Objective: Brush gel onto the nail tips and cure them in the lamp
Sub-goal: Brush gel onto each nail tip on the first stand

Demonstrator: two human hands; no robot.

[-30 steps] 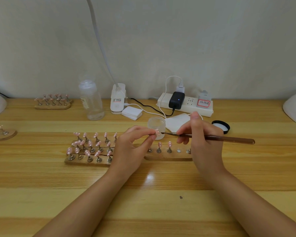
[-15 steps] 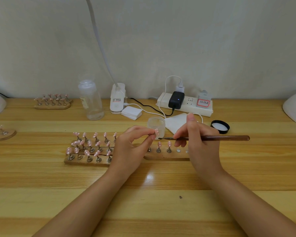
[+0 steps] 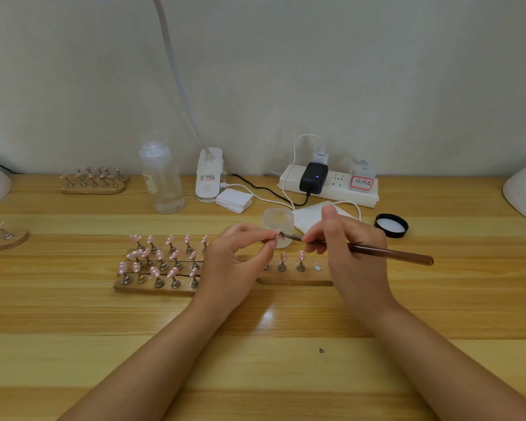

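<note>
Over wooden table point(image 3: 73, 314), brush point(image 3: 377, 252) touches pinched nail tip point(image 3: 277, 236).

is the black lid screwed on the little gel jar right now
No, the black lid lies on the table to the right of the hands, apart from the open gel jar.

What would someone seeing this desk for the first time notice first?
Probably the two hands at the centre: the left hand pinches a small pink nail tip while the right hand holds a brown brush with its tip against it, just in front of a small clear jar. To the left, wooden holders carry rows of pink nail tips on stands, and a white power strip sits by the wall.
</note>
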